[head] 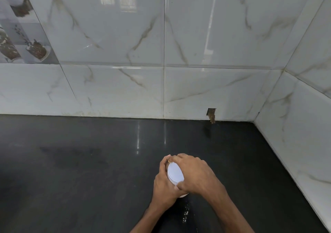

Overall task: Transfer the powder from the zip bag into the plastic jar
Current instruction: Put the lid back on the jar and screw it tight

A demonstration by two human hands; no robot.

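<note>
Black counter (pixel 89 161), marbled wall tiles (pixel 125 89) behind. Toward near side: plastic jar (pixel 184 195), body wrapped by left hand (pixel 164 184), white lid (pixel 175 174) clasped from above by right hand (pixel 193 173), fingers curled. Judged lid-turning step; opening or closing not determinable. Requires firm counter-twist, jar kept upright. Powder specks (pixel 185 213) alongside. Zip bag unseen. No legible writing.

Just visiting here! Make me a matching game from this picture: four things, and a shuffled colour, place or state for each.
Things:
1. lid
2. countertop
3. left hand
4. right hand

Descriptions:
a. wraps the jar from the left
b. white and round
c. clasps the lid from the right
d. black and glossy

Pairs: 1-b, 2-d, 3-a, 4-c
</note>
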